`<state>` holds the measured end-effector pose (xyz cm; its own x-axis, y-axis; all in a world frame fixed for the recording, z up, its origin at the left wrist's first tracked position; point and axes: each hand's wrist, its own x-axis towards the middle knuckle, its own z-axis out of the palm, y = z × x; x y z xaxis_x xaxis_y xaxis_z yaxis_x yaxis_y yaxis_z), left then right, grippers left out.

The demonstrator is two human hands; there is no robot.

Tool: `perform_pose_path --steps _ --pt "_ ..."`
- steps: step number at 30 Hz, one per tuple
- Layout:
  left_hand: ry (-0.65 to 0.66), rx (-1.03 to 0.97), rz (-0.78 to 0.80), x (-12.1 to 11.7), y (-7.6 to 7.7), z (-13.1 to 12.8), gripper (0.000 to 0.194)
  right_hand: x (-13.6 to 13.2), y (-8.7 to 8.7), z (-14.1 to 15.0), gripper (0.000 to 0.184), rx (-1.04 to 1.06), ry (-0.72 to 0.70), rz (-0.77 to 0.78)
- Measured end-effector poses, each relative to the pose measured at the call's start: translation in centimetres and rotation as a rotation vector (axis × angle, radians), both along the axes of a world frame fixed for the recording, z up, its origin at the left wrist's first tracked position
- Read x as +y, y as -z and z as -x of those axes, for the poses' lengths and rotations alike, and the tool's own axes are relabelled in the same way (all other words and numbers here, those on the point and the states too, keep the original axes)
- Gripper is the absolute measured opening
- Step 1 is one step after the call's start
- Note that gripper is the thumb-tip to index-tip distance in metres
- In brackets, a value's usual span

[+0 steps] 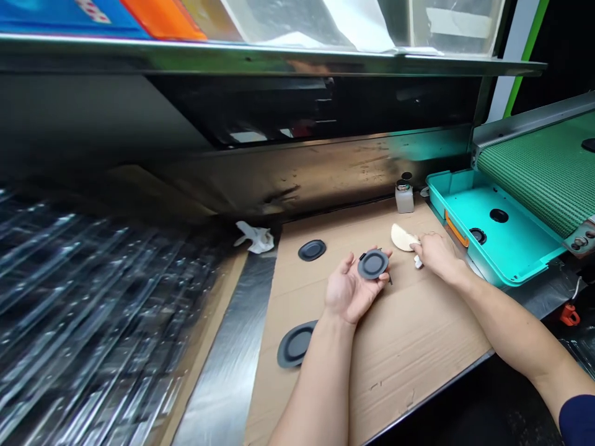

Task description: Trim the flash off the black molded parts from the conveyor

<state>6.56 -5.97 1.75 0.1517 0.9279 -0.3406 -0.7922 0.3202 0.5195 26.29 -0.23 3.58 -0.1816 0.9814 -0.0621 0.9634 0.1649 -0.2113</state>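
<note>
My left hand [349, 290] lies palm up over the cardboard sheet [418, 347] and holds a dark grey oval rubber cap [373, 264] at its fingertips. My right hand [434, 254] is closed on a folded white cloth pad [401, 237] lying on the cardboard just right of that cap. A second grey cap [312, 249] rests on the cardboard to the left, and a third [296, 344] lies beside my left forearm.
A small capped bottle [404, 196] stands at the back of the cardboard. A teal tray [493, 241] holding two dark caps sits at the right, below a green conveyor belt [543, 173]. A crumpled white rag [255, 238] lies left. Stacked clear plastic trays [93, 310] fill the left.
</note>
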Motion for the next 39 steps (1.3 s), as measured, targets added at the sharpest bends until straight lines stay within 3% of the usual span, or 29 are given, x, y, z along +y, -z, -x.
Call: perform_pose_path --steps 6,8,12,16,20,25,31,39 --pt "0.004 -0.077 -0.016 0.1 0.0 0.1 0.041 0.9 0.3 -1.3 0.034 0.068 -0.206 0.102" --pt "0.025 -0.078 -0.016 0.1 0.2 0.1 0.039 1.1 0.3 -1.7 0.025 0.032 -0.198 0.125" --pt "0.034 -0.060 -0.024 0.1 0.3 -0.1 0.040 1.7 0.5 -2.1 0.027 0.048 0.001 -0.154" --pt "0.055 0.006 0.005 0.0 0.0 -0.5 0.045 1.6 0.8 -1.3 0.031 0.335 -0.137 -0.308" --pt "0.066 0.032 0.053 -0.2 -0.8 -0.8 0.047 0.2 0.8 0.3 0.031 0.547 -0.270 -0.302" --pt "0.151 0.025 0.111 -0.1 -1.0 -1.0 0.053 -1.1 0.2 1.1 0.031 0.529 -0.407 -0.220" --pt "0.221 0.061 0.123 0.1 -0.6 -1.6 0.071 -1.1 0.3 1.2 0.023 0.529 -0.354 -0.084" --pt "0.148 0.123 0.131 0.3 0.5 -2.0 0.061 -1.4 0.1 1.0 0.022 0.412 -0.408 -0.097"
